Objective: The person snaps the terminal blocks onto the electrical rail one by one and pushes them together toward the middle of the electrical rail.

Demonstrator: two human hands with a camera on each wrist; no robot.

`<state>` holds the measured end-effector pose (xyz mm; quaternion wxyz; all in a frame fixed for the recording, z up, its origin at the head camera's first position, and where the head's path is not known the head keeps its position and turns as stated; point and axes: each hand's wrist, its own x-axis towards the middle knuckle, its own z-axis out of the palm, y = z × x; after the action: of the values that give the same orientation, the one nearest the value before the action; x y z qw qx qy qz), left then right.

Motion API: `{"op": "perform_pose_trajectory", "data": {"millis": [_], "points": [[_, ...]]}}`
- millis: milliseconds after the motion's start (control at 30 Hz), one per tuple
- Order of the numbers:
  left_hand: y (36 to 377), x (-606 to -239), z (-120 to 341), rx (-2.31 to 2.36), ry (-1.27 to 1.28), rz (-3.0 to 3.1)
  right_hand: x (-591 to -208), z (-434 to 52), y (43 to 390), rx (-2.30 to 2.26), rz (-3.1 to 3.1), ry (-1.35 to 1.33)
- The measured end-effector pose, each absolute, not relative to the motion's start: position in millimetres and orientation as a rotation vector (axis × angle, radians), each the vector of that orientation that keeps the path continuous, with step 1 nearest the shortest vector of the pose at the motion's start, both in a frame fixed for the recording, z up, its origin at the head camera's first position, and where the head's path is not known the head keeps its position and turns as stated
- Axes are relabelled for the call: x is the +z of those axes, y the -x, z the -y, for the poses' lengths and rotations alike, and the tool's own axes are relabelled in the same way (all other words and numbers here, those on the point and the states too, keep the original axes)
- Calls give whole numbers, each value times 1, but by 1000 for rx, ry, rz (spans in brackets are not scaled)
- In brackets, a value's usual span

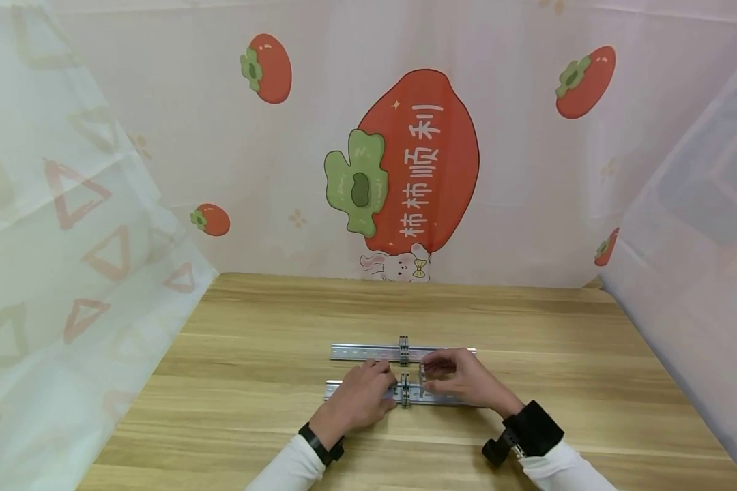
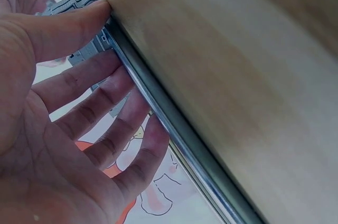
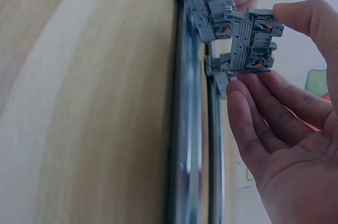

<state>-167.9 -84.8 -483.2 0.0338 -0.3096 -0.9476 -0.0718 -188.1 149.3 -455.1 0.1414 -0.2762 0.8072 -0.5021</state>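
While pinched in right hand [image 3: 285, 129] just above near rail [image 1: 344, 391], grey terminal block [image 3: 252, 42] mid-mounting beside seated block [image 3: 206, 2]. Left hand [image 1: 359, 399], fingers straight, pressing rail. Next, probably: hook foot, press down squarely.

Table [image 1: 252, 409]: spans the foreground, with curtain walls to its left, right and behind.
Far rail [image 1: 368, 352]: lies crosswise on the table, behind the near rail, the two parallel and near each other.
Far block [image 1: 403, 349]: sits on the far rail, about midway along it.
Near rail [image 1: 338, 390]: lies on the table just before the far rail, under both hands.
Mounted block [image 1: 405, 390]: sits on the near rail, between the hands.
Left hand [image 1: 359, 399]: rests on the near rail, left of the mounted block, thumb touching it.
Right hand [image 1: 463, 378]: over the near rail, right of the mounted block.
Loose block [image 3: 252, 42]: pinched in the right hand, just beside the mounted block, partly on the rail.
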Motion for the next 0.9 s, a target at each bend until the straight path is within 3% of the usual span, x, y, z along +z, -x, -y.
{"op": "perform_pose_trajectory", "data": {"millis": [300, 900], "points": [[167, -482, 85, -230, 950, 2921, -483, -144, 203, -1412, -2367, 765], [168, -482, 85, -234, 947, 2934, -479, -132, 198, -1404, -2326, 773]]}}
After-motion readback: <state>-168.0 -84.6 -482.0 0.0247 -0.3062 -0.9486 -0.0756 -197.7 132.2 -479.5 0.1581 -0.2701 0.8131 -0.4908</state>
